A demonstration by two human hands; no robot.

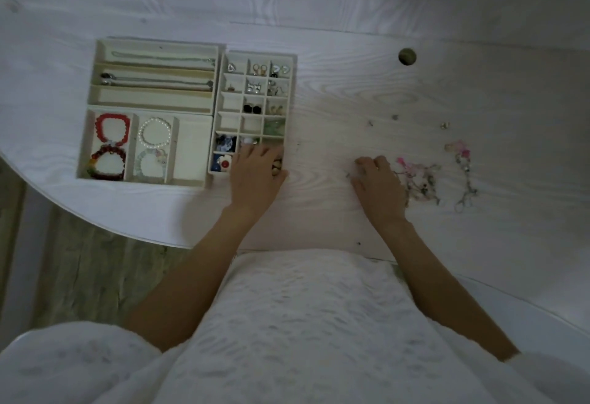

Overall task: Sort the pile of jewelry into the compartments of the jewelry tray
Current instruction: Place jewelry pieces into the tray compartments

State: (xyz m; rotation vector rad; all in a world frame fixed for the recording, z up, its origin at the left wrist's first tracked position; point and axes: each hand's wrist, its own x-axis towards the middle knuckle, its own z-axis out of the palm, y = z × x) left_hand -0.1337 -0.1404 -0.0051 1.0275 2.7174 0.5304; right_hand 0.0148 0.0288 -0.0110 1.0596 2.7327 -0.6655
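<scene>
Left hand rests relaxed over the jewelry tray's nearest compartments, while the right hand, grip unclear, reaches the jewelry pile, likely picking next.

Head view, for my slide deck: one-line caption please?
Left hand over the tray's small compartments; right hand at the pile.

White table w/ jewelry tray, jewelry pile, keychain.
</scene>
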